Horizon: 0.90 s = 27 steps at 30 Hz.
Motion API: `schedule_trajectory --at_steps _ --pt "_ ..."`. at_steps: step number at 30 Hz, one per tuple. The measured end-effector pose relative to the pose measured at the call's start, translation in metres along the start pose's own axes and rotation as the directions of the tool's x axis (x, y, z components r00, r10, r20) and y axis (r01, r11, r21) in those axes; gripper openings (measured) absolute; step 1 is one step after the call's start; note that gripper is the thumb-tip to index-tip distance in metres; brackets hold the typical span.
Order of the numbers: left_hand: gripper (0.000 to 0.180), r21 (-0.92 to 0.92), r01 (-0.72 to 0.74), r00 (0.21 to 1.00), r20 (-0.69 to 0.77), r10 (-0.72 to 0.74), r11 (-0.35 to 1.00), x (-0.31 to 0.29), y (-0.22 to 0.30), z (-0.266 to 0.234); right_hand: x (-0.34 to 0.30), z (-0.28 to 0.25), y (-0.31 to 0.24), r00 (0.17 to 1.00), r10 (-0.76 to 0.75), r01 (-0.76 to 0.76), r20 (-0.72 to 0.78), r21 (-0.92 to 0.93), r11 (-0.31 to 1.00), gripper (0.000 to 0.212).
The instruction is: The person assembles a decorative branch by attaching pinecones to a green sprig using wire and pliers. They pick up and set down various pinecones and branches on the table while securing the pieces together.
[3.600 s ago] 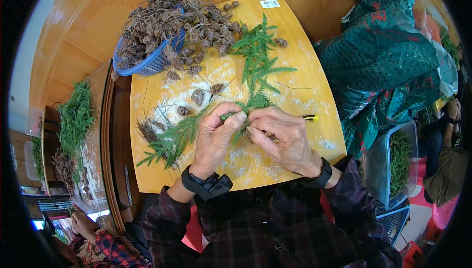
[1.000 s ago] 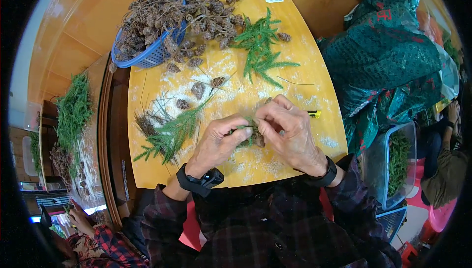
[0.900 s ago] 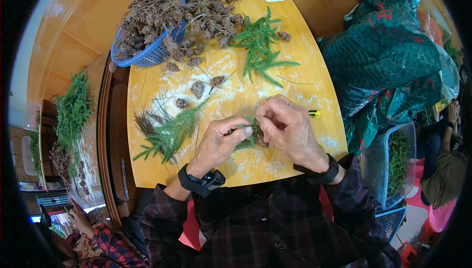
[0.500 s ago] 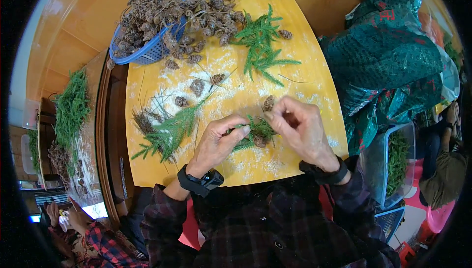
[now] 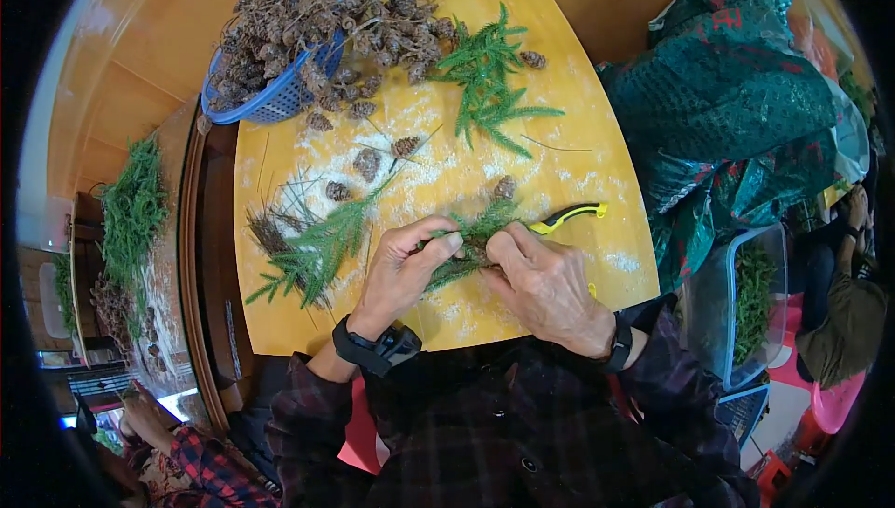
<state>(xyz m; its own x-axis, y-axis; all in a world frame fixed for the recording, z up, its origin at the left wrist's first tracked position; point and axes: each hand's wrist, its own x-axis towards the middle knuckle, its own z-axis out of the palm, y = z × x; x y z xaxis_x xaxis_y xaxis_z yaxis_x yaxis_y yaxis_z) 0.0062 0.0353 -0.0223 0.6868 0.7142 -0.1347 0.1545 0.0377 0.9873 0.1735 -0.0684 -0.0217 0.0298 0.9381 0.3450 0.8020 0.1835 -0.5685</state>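
Over the near middle of the table, my left hand (image 5: 408, 266) pinches a green conifer sprig (image 5: 487, 221) between thumb and fingers. My right hand (image 5: 550, 289) is closed on the same sprig from the other side, its fingertips close to the left ones. What lies between the fingertips is hidden. A brown pine cone (image 5: 504, 188) sits just beyond the sprig. To the right of it, a yellow-and-black tool handle (image 5: 571, 216) lies partly behind my right hand.
A blue basket (image 5: 270, 109) heaped with pine cones stands far left. Green branches (image 5: 489, 79) and a branch with dry needles (image 5: 322, 247) lie on the yellow table (image 5: 597, 163), among white flakes. Green bags (image 5: 727, 116) and a clear bin (image 5: 732, 377) flank the right. Another person (image 5: 205, 461) works at left.
My right hand has moved down toward me and turned palm-down onto the sprig, uncovering the yellow-and-black tool. A cone seen in the sprig earlier is now hidden. My left hand keeps its pinch.
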Motion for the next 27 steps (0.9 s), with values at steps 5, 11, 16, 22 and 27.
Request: schedule_trajectory --at_steps 5,11,16,22,27 --pt "0.013 -0.162 0.080 0.996 -0.011 -0.083 0.983 -0.001 -0.003 0.002 0.004 -0.001 -0.001 0.999 -0.020 0.021 -0.048 0.007 1.000 0.028" --pt "0.012 -0.253 0.095 0.995 0.004 -0.097 0.963 -0.002 -0.006 0.004 0.005 -0.005 -0.003 0.999 0.045 -0.045 -0.019 0.002 0.999 0.028" --pt "0.012 -0.244 0.174 0.985 0.027 -0.173 0.954 -0.003 0.002 -0.001 0.007 -0.010 -0.001 0.996 0.073 -0.060 -0.048 0.234 0.970 0.032" --pt "0.014 -0.382 0.169 0.984 0.015 -0.176 0.909 -0.002 -0.007 0.003 0.009 -0.004 0.002 0.996 0.074 -0.054 -0.055 0.305 0.951 0.031" --pt "0.015 -0.153 0.040 0.999 -0.018 -0.043 0.987 -0.004 -0.001 -0.001 0.010 -0.010 -0.003 0.997 0.058 -0.041 -0.058 0.268 0.963 0.031"
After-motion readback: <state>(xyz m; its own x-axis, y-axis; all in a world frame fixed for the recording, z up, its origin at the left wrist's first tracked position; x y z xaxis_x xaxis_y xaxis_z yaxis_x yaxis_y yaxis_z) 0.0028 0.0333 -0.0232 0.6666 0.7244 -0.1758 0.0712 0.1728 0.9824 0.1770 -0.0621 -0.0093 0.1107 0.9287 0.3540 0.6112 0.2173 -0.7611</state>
